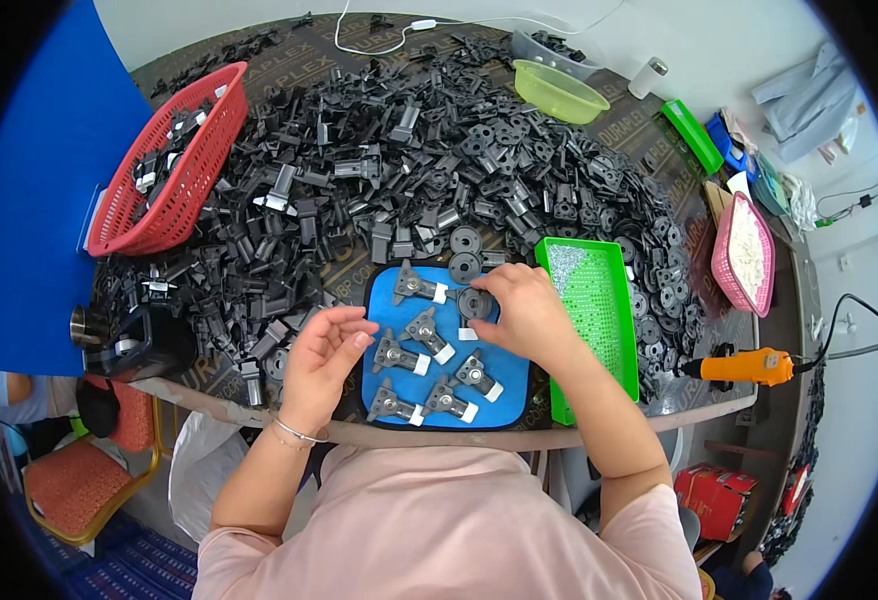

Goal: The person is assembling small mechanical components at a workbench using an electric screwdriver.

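Observation:
A blue mat point(504, 385) with a dark border lies in front of me. On it rest several black plastic brackets point(425, 334), each with a metal screw head and a white tab. At the mat's upper right, my right hand point(531, 312) holds a round black disc part point(474, 303) between thumb and fingers; a white tab shows just below it. My left hand point(331, 352) hovers by the mat's left edge, fingers apart and nothing in them. Two more black discs point(465, 254) lie at the mat's top edge.
Heaped black parts point(359, 150) cover much of the table. A green tray point(599, 330) of small screws stands right of the mat, beside an orange electric screwdriver point(749, 367). Red basket point(169, 190) at left, yellow-green basin point(559, 92) at back, pink basket point(744, 255) at right.

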`<state>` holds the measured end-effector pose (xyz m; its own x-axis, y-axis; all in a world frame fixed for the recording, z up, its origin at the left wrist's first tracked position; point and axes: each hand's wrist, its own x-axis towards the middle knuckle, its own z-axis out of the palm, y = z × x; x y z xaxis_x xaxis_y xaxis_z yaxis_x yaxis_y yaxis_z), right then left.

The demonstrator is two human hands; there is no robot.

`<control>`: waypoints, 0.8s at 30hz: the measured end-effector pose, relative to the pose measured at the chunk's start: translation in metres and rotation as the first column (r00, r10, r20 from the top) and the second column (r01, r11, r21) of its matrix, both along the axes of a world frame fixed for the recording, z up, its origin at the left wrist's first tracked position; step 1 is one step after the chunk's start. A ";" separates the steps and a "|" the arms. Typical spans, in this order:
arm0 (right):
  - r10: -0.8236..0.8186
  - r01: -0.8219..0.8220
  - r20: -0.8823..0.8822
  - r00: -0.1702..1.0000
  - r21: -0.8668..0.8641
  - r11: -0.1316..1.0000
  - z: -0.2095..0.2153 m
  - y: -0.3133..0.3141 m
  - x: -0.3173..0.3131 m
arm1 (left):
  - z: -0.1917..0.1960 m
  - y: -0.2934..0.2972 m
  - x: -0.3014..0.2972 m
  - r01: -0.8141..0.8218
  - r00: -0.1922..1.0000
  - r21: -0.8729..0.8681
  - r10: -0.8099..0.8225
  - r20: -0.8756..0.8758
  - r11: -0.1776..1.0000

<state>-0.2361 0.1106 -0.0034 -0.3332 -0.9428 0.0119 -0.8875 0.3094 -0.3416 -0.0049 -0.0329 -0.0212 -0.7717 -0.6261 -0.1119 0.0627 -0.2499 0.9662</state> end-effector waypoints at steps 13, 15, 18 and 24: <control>-0.015 0.015 -0.020 1.000 0.007 1.000 0.004 -0.005 0.002 | 0.002 -0.001 0.002 -0.011 1.000 -0.013 0.011 -0.016 1.000; -0.029 0.029 0.015 0.999 -0.018 0.999 0.001 -0.006 0.002 | 0.001 -0.001 0.002 -0.012 1.000 -0.015 0.012 -0.015 1.000; -0.042 0.041 0.054 0.998 0.024 0.999 0.006 -0.007 0.003 | 0.000 -0.001 0.003 -0.014 1.000 -0.016 0.013 -0.015 1.000; -0.053 0.050 0.038 0.998 0.088 0.995 0.011 -0.011 0.004 | -0.001 -0.002 0.003 -0.018 1.000 -0.020 0.018 -0.018 1.000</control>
